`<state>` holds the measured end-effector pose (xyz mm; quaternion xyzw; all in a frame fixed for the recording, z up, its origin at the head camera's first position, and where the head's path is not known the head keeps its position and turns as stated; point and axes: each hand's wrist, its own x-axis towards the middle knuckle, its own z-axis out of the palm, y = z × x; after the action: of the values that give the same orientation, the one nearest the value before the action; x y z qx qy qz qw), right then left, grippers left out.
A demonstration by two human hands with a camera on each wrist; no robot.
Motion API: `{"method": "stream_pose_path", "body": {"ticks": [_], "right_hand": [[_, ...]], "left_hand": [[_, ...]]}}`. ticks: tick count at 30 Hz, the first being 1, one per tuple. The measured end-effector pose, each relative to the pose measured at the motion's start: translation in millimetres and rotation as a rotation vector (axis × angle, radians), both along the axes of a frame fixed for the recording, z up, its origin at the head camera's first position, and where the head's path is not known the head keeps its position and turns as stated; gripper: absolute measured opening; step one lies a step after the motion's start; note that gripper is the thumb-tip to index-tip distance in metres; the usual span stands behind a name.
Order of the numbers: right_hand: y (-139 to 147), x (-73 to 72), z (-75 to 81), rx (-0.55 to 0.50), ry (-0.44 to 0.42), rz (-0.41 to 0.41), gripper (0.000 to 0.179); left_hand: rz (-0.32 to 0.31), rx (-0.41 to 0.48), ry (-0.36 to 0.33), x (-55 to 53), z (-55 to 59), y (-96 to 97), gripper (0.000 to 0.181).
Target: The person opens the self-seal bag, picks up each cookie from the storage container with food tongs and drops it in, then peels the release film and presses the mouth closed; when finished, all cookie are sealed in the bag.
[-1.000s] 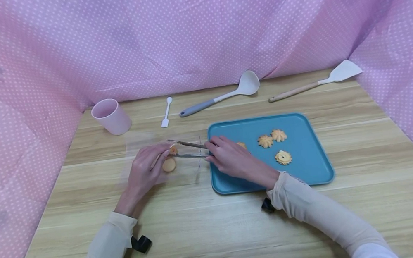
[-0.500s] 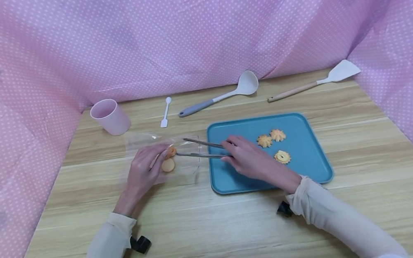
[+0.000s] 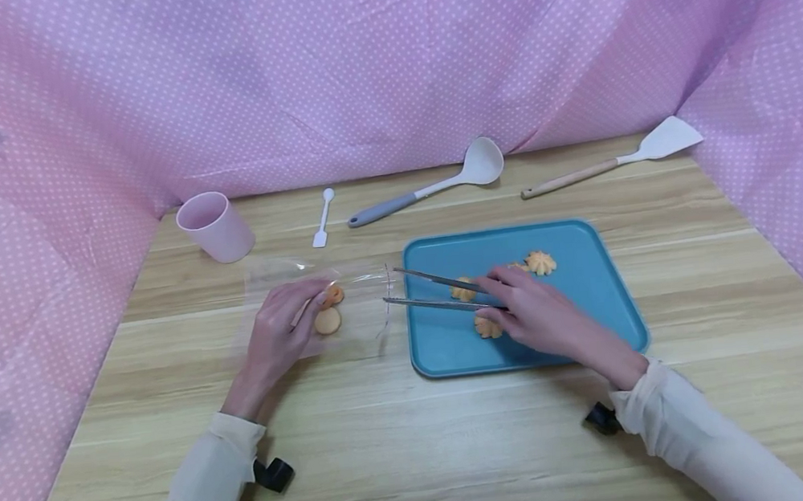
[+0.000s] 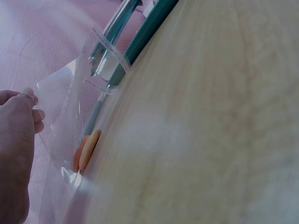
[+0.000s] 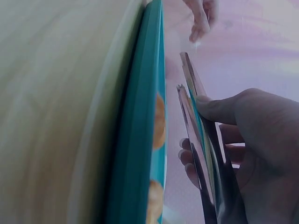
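Note:
My left hand (image 3: 279, 320) pinches the upper layer of a clear plastic bag (image 3: 362, 336) that lies on the table, its mouth toward the tray. In the left wrist view the film (image 4: 58, 112) is lifted by the fingertips. Inside the bag are a round pale cookie (image 3: 328, 320) and a reddish-brown one (image 3: 334, 294). My right hand (image 3: 538, 314) grips metal tongs (image 3: 424, 305) over the blue tray (image 3: 456, 364); their tips are spread with nothing between them, near the bag's mouth. Flower-shaped cookies (image 3: 540, 262) lie on the tray, some partly covered by the hand and tongs.
Behind the bag stand a pink cup (image 3: 218, 228) and a small white spatula (image 3: 323, 219). A ladle (image 3: 432, 189) lies farther back, and a wooden-handled white turner (image 3: 611, 164) at the back right. Pink dotted cloth (image 3: 384, 67) hangs around the table.
The right hand has drawn the tongs rightward out of the bag's mouth to over the tray, uncovering the reddish-brown cookie in the bag. The left hand stays in place.

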<state>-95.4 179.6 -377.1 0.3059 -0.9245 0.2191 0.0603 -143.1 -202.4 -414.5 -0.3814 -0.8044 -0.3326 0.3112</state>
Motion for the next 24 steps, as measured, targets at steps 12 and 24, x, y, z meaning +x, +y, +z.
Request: {"method": "stream_pose_path", "body": {"ticks": [12,24], "right_hand": [[44.4,13.4,4.8,-0.015,0.012,-0.053,0.038],[63.6,17.7,4.6,0.037,0.024,-0.064,0.04]], "left_hand": [[0.012,-0.007,-0.002,0.1,-0.9,-0.2,0.04],[0.006,0.001,0.0,-0.5,-0.3,0.9,0.038]]}}
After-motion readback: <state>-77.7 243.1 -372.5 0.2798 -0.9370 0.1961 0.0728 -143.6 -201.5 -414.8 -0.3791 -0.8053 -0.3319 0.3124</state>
